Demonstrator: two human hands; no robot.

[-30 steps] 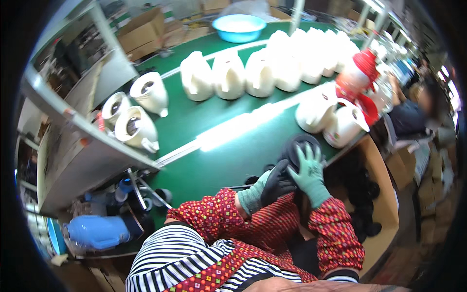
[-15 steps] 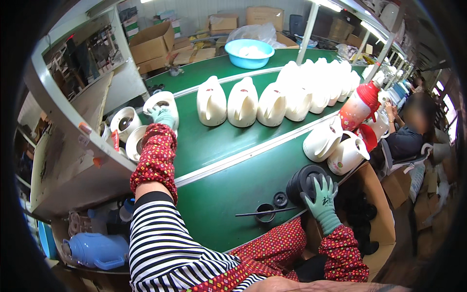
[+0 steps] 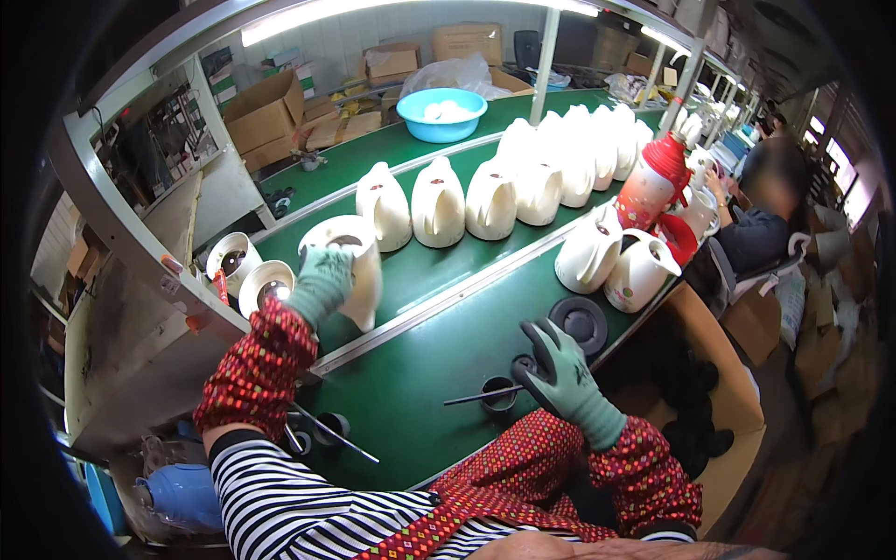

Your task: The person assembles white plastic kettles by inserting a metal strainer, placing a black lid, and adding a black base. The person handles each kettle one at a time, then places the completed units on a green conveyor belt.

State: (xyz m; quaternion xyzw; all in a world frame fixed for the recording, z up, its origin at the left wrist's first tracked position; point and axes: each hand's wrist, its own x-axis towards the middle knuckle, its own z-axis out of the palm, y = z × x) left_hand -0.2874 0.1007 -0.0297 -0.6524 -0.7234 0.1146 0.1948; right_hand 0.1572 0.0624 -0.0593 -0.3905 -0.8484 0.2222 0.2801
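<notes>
Presently, the left hand (image 3: 324,277) grips a white jug body (image 3: 365,286) near its rim, well left of the black disc (image 3: 581,322) on the green tabletop (image 3: 411,378). The right hand (image 3: 564,375), fingers parted, is just beside that disc; a black cup (image 3: 502,405) stands to the disc's left.

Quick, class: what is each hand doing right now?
Left hand: closed on the rim of a white jug.
Right hand: open, fingers slightly bent; nothing visibly held.
</notes>
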